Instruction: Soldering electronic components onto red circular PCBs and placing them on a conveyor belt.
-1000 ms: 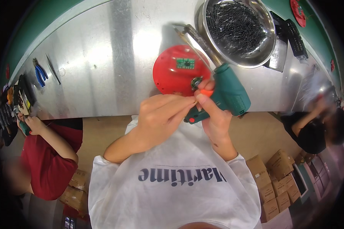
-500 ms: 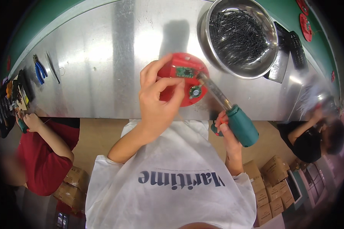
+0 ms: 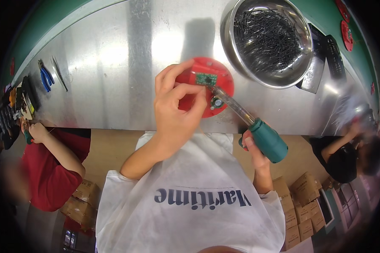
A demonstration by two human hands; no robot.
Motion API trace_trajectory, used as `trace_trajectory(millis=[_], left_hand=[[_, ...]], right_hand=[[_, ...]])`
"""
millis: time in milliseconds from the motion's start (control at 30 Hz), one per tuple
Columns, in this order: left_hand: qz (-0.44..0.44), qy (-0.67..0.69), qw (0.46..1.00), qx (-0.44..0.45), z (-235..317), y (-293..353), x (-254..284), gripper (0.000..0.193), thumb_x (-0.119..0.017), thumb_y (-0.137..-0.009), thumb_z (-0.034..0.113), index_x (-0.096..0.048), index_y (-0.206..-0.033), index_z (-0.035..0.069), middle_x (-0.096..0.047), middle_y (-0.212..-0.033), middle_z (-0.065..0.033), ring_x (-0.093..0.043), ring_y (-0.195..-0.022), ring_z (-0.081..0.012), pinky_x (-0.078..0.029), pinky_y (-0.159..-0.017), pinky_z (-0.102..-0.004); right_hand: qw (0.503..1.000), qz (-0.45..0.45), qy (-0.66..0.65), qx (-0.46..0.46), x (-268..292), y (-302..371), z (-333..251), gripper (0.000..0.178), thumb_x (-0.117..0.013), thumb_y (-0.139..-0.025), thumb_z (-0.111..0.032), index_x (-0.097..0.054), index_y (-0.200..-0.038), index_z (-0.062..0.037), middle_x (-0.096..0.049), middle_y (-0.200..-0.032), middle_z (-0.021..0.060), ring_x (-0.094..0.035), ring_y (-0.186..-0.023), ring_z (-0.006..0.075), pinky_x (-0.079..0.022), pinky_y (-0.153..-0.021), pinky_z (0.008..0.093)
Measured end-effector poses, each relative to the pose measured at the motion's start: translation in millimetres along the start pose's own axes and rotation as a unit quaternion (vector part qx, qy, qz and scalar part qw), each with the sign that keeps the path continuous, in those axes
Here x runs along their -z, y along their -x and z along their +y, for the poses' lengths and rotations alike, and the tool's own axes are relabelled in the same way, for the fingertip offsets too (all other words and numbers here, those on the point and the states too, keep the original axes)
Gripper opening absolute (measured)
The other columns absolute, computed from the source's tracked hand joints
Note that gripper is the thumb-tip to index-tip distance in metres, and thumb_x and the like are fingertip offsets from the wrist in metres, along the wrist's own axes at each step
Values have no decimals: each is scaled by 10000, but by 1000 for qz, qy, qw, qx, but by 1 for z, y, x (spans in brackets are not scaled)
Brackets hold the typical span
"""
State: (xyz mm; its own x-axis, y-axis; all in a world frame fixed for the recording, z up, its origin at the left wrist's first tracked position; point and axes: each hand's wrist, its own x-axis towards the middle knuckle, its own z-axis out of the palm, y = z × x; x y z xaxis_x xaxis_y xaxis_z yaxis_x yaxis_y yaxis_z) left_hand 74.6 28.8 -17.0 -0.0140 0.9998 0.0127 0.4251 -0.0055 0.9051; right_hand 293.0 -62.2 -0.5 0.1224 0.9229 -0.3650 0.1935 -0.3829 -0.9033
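Observation:
A red round plate [image 3: 223,76] carries a small green circuit board [image 3: 206,79] and a round metal-faced part [image 3: 217,102]. My left hand [image 3: 175,105] is over its left side, thumb and index finger pinched just below the board. What lies between those fingertips is too small to make out; other fingers reach the plate's upper left edge. My right hand [image 3: 255,154] is closed round the handle of a green soldering gun [image 3: 269,141], partly hidden behind its body. The gun's metal barrel slants up left, its tip beside my left fingertips at the board's lower edge.
A steel bowl [image 3: 306,69] of short black wires stands at the far right, with dark boxy items [image 3: 334,57] beside it. Blue-handled pliers [image 3: 45,76] and tweezers [image 3: 59,74] lie at left on the metal table [image 3: 101,92]. Co-workers sit on both sides.
The soldering gun's tip has moved left, from the plate's right part to the board's lower edge near my left fingertips. My left hand keeps its pinch. The whole view has shifted slightly.

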Motion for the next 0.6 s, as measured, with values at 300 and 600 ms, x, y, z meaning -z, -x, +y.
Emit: trace_trajectory(millis=[300,600], left_hand=[[-9,-7,1000,9,2,-3,4,75,-678,-751,-23,-688,-814,16,-591,-1228,-133,-513,-1147,-274,-420,-957,-369],[-10,-20,1000,15,1,-4,6,75,-678,-747,-18,-688,-813,16,-599,-1215,-135,-524,-1134,-275,-420,-957,-370]], right_hand=[[985,-71,98,122,7,-7,8,243,-643,-771,-67,-551,-971,35,-552,-715,56,-513,-584,109,-432,-523,240],[998,-31,46,29,-2,0,4,185,-659,-715,-67,-594,-865,20,-561,-729,73,-526,-575,150,-435,-531,280]])
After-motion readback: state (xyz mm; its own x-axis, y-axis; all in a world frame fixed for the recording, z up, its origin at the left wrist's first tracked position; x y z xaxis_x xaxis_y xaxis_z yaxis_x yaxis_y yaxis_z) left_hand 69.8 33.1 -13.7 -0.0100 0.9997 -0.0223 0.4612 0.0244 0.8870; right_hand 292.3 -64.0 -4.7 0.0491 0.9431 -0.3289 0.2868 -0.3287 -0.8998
